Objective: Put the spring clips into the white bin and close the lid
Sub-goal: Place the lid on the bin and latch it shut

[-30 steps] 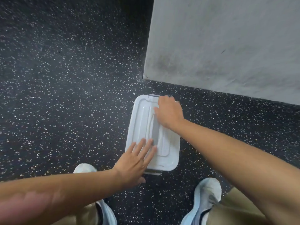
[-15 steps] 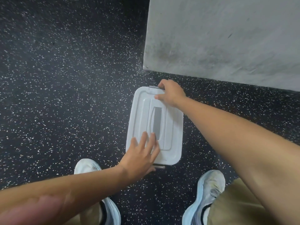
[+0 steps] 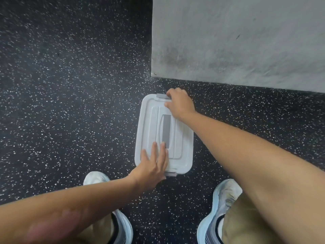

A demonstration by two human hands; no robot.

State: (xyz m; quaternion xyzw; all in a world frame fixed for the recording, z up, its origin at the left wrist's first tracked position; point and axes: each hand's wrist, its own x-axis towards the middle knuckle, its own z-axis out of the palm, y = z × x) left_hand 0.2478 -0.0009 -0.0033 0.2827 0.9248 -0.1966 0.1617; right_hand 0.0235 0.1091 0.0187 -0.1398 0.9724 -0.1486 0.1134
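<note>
The white bin (image 3: 147, 124) stands on the dark speckled floor with its lid on and a grey handle strip (image 3: 166, 131) down the lid's middle. My left hand (image 3: 153, 166) lies flat on the near left part of the lid, fingers spread. My right hand (image 3: 179, 103) is at the far end, fingers curled over the grey latch (image 3: 161, 96), thumb on the lid. A second grey latch (image 3: 171, 174) shows at the near end. No spring clips are visible; the bin's inside is hidden.
A grey concrete block or wall (image 3: 237, 41) rises just behind the bin on the right. My two light shoes (image 3: 98, 176) (image 3: 226, 191) stand near the bin's front end. Dark speckled floor (image 3: 61, 85) stretches to the left.
My right hand slid from the middle of the lid to its far end and curled over the latch. My left hand stayed pressed on the near part of the lid.
</note>
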